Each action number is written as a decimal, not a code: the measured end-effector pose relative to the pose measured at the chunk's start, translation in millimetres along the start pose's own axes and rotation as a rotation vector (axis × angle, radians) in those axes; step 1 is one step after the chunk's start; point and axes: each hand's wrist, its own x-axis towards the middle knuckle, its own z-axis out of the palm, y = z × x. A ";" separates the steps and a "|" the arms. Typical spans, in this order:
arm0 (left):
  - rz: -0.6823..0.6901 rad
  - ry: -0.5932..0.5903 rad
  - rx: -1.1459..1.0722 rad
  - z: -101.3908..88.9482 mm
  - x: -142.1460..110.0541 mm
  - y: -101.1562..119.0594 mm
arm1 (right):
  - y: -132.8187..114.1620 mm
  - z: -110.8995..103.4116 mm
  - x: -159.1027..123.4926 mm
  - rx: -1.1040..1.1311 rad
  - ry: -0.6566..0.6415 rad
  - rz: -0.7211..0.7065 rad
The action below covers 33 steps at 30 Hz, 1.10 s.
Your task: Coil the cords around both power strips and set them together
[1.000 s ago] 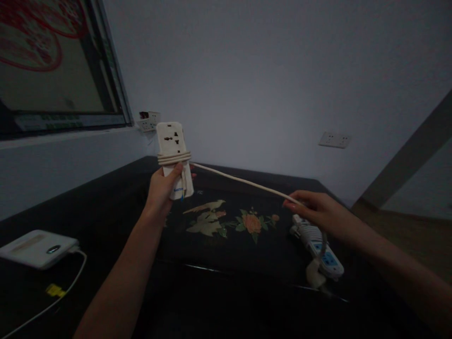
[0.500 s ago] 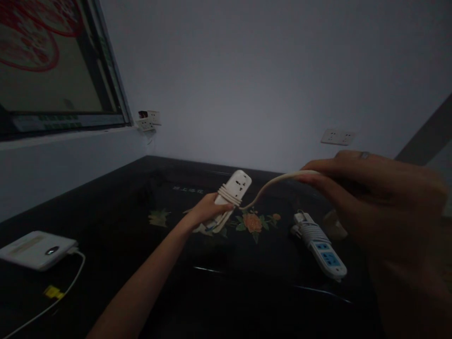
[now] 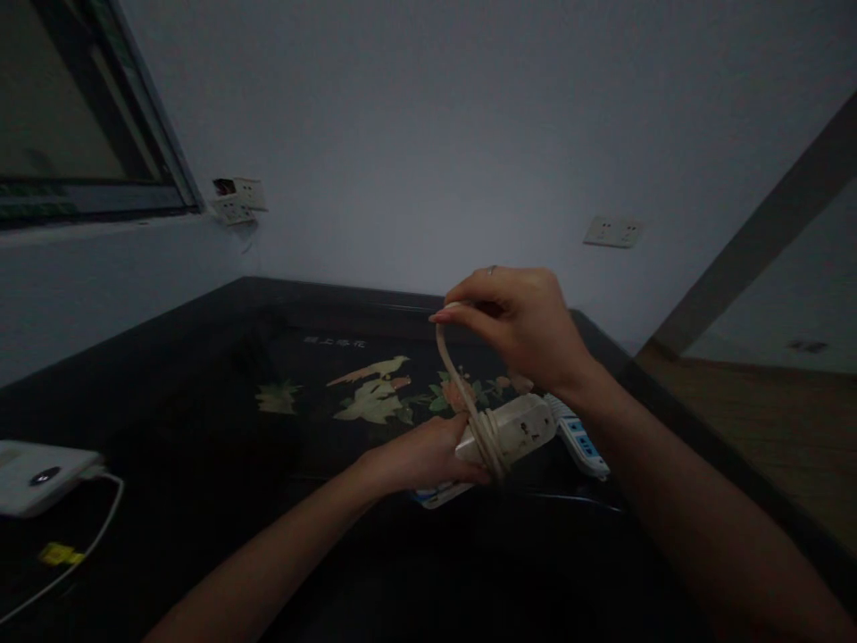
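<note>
My left hand [image 3: 428, 455] grips a white power strip [image 3: 528, 424] above the dark table, its socket end tilted up to the right. Several turns of the strip's off-white cord [image 3: 488, 438] wrap around its middle. From those turns a length of cord rises to my right hand [image 3: 515, 317], which pinches it between thumb and fingers above the strip. A ring shows on that hand. Partly hidden behind my right forearm, a second power strip [image 3: 582, 446] with blue sockets lies on the table.
The dark glossy table [image 3: 281, 308] bears a flower-and-bird picture. At left sits a white box-shaped device [image 3: 46, 478] with a white cable and yellow tag [image 3: 60, 554]. Wall sockets [image 3: 612, 232] are at the right, and loose-hanging sockets [image 3: 237, 201] near the window.
My right hand has swung left with the cord, from far right to above the strip. My left hand has turned the strip so its socket end points right. The view has shifted right.
</note>
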 end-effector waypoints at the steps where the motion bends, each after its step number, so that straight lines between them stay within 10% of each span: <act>1: 0.010 -0.073 -0.059 2.3 -0.5 1.3 | 6.3 5.8 0.3 0.014 -0.014 0.033; 6: 0.067 -0.418 -0.387 4.3 -0.6 11.2 | 45.6 23.4 -11.3 0.072 0.005 0.269; 11: -0.036 -0.465 -0.576 4.0 -0.1 14.0 | 71.9 26.9 -29.0 0.064 0.068 0.451; 23: -0.150 0.166 -0.752 -4.0 25.5 -24.0 | 20.0 -41.9 -33.7 -0.080 0.380 0.129; 33: -0.156 0.173 -0.644 -18.6 23.4 -28.2 | -18.9 -53.6 -35.7 -0.254 0.140 -0.083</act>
